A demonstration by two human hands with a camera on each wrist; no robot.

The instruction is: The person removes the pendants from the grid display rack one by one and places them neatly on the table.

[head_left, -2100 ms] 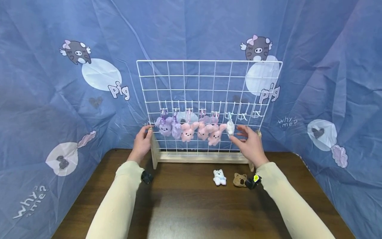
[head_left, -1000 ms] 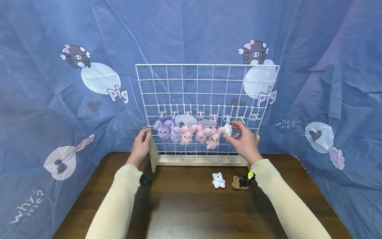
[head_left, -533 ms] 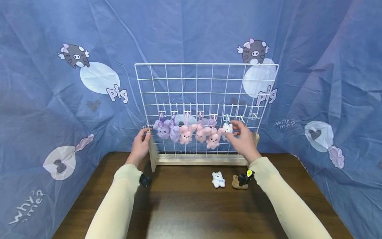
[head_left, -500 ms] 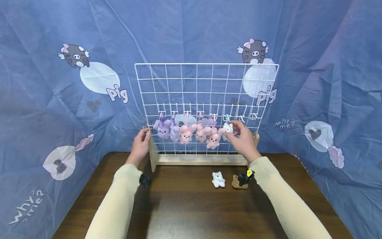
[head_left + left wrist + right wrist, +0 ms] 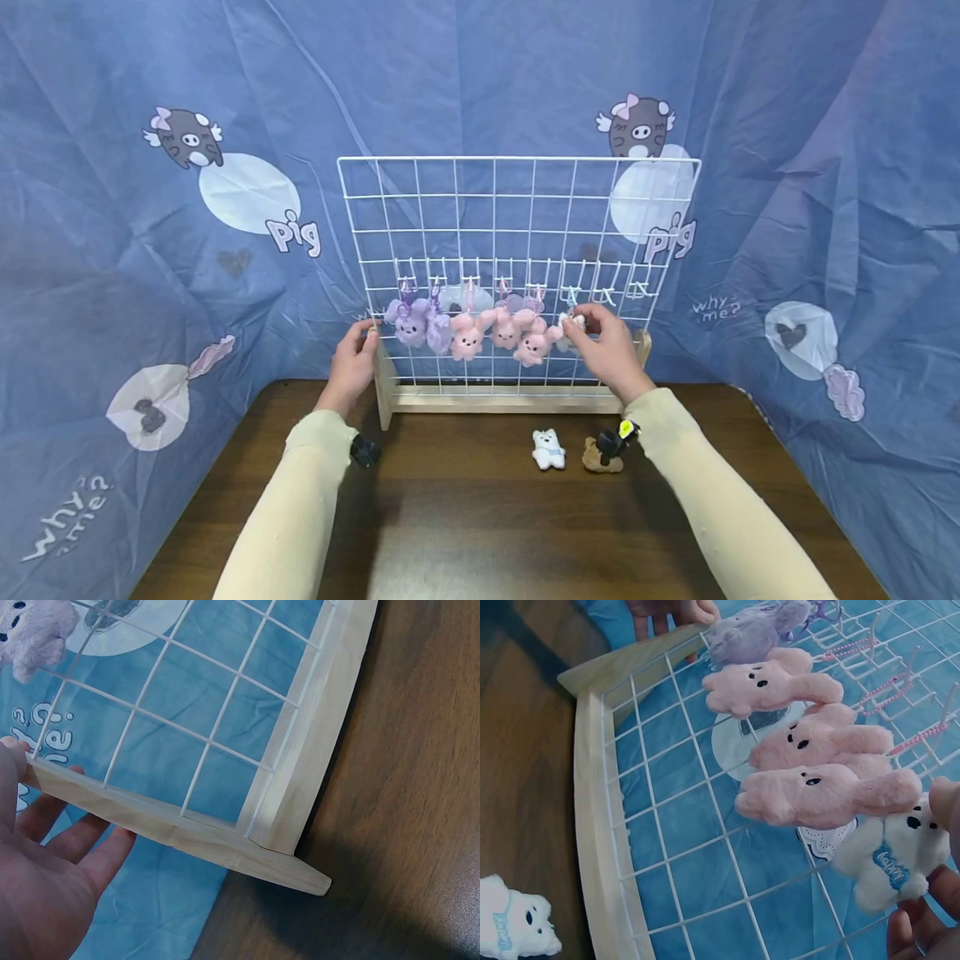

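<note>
My left hand [image 5: 352, 362] grips the wooden side post [image 5: 172, 829] of a white wire grid rack [image 5: 495, 196], thumb in front and fingers behind. At the grid's right, my right hand [image 5: 609, 346] pinches a white bear plush charm [image 5: 889, 862], which hangs by a light blue strap [image 5: 572, 295] from a hook. The bear faces forward with a blue "happy" patch; fingers partly cover it in the head view. Hanging left of it are pink bunny plush charms [image 5: 467, 337], the nearest one touching it, then purple plush charms [image 5: 408, 323].
Another white bear plush [image 5: 548, 450] lies on the brown table [image 5: 480, 533] before the rack. Beside it a brown bear plush [image 5: 592, 460] is partly hidden by the right wrist camera [image 5: 611, 446]. White hooks [image 5: 637, 290] stick out further right. Blue printed cloth [image 5: 480, 75] surrounds the table.
My right hand has moved left onto the hanging white bear and taken hold of it. The bear has turned from side-on to facing forward. My left hand stays on the post.
</note>
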